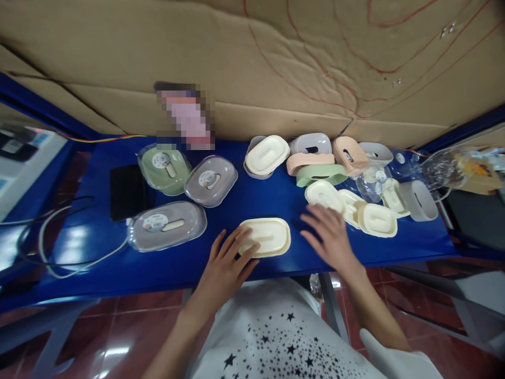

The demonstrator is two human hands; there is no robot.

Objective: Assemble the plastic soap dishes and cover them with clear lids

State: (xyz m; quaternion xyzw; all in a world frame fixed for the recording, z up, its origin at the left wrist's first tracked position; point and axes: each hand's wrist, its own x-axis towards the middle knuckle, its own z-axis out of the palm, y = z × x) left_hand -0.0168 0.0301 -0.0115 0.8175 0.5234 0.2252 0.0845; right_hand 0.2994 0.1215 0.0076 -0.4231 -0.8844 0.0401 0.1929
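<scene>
A cream oval plastic lid [272, 237] lies on the blue table near its front edge. My left hand [232, 258] rests over the lid's left end, fingers spread. To the right, my right hand [327, 234] has its fingers apart, close to a second cream lid [324, 195]; whether it touches that lid I cannot tell. Beyond it lie more cream pieces [379, 221], partly overlapping. Behind the near lid, another cream lid [268, 154] sits tilted on a grey container [256, 171].
Film-wrapped boxes, one green [165, 168] and two grey [211, 180] [168, 226], stand left beside a black flat object [127, 192] and cables [51, 268]. Peach [350, 155], green [321, 173] and grey [418, 201] slotted parts and clear plastic [373, 181] crowd the right. Cardboard [236, 63] walls the back.
</scene>
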